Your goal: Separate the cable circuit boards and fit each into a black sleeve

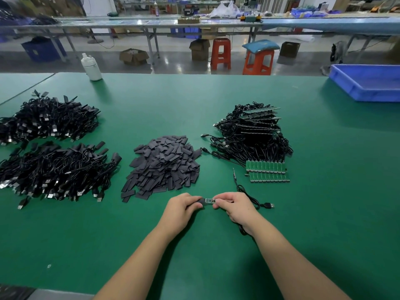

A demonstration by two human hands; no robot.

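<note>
Your left hand (184,205) pinches a small flat black sleeve (200,202), and your right hand (232,204) pinches the small green circuit board (210,200) with tiny parts on it. The two meet just above the green worktop (216,105), right in front of you.

The board could catch on the sleeve's mouth if you hold it tilted. Then the soft sleeve may fold or the board may not go in. If you push too hard, the thin black cable (249,195) trailing behind your right hand could pull at the board's end. It looks like the board is only a little way in; most of it shows between your fingers.

The sleeve looks dull and dark, like the ones in the grey-black heap of sleeves (162,165) nearby.
</note>
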